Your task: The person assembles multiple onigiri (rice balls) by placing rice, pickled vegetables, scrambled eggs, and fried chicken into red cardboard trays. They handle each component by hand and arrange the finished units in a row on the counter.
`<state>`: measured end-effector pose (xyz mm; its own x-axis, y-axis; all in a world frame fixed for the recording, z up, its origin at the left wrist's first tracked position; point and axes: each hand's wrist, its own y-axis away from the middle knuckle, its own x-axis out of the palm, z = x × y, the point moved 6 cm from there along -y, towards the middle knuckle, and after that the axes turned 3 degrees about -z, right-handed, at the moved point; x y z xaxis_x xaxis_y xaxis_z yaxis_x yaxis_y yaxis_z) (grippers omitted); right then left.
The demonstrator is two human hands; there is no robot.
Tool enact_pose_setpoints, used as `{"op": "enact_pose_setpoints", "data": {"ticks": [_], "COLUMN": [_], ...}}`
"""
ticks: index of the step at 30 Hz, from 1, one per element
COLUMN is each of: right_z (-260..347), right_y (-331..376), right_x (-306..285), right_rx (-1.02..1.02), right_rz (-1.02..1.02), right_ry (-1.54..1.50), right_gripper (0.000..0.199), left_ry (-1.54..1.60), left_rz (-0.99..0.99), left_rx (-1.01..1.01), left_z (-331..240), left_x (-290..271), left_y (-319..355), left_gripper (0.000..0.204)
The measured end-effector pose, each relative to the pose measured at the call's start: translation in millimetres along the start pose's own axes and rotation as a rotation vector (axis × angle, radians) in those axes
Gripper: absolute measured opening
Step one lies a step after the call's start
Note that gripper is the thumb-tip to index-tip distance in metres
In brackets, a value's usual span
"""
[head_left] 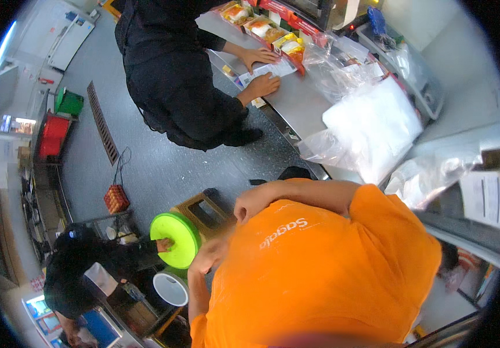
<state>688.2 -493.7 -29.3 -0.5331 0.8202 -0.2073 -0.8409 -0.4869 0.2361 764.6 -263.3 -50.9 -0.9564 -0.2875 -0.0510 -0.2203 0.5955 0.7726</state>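
Note:
My right hand [254,200] is in front of the orange shirt [331,267], its fingers curled in; what they hold, if anything, is hidden. Lower and to the left, my left hand [208,257] is bent at the wrist near the shirt's edge. Its fingers are smeared and partly hidden. Just beyond it is a bright green round lid [176,240], with a co-worker's hand [165,245] on it. A white bucket [171,289] stands below the lid, close to my left forearm.
A person in dark clothes [171,75] leans over the steel counter [302,107], both hands on a paper sheet [270,71]. Food packs [264,29] and clear plastic bags [372,124] lie there. A brown stool [200,211] and red basket [116,199] stand on the floor.

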Motion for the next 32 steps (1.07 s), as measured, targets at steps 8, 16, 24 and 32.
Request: {"op": "enact_pose_setpoints", "data": {"ticks": [8, 16, 24, 32], "right_z": [-16.2, -7.7, -67.2, -178.5], "right_y": [32.9, 33.7, -49.5, -124.4], "right_x": [12.2, 77.3, 180.1, 385.3], "right_rx": [-0.054, 0.034, -0.041, 0.155], "right_rz": [0.529, 0.921, 0.975, 1.329], "right_ry": [0.278, 0.099, 0.721, 1.107], "right_gripper": [0.032, 0.037, 0.058, 0.063], "left_ry": [0.690, 1.039, 0.030, 0.934], "left_rz": [-0.324, -0.608, -0.833, -1.157], "left_rx": [-0.149, -0.059, -0.369, -0.864], "left_z": [85.1, 177.6, 348.4, 396.3], "left_x": [138.5, 306.8, 499.7, 747.0], "left_y": [64.1, 136.5, 80.6, 37.7], "left_gripper": [0.016, 0.012, 0.036, 0.033]}}
